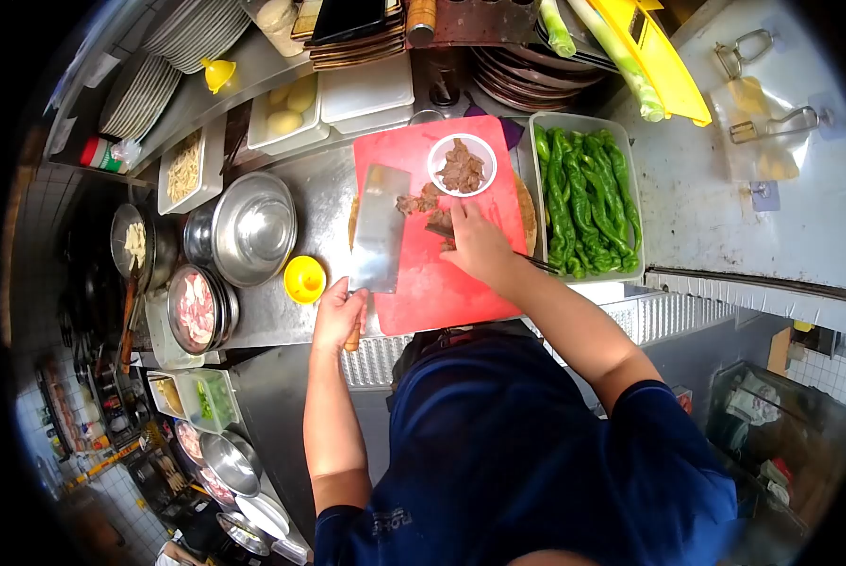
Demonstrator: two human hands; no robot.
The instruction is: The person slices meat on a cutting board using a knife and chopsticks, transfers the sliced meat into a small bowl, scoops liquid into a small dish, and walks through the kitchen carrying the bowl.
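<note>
My left hand point(338, 317) is closed round the wooden handle of a wide cleaver point(381, 229), whose blade lies flat over the left part of the red cutting board point(451, 297). Brown cooked meat pieces point(420, 201) lie on the board just right of the blade. My right hand point(480, 247) reaches down at the meat, fingers bent round a dark, slim tool whose end sticks out past the wrist; I cannot make out what it is. Above that hand, a white bowl point(462, 166) holds sliced brown meat.
Right of the board stands a tray of green peppers point(588, 203). On the left are a steel bowl point(254, 229), a small yellow bowl point(304, 279) and a bowl of raw meat point(195, 307). Stacked plates point(142, 94) and a yellow slicer point(663, 61) are at the back.
</note>
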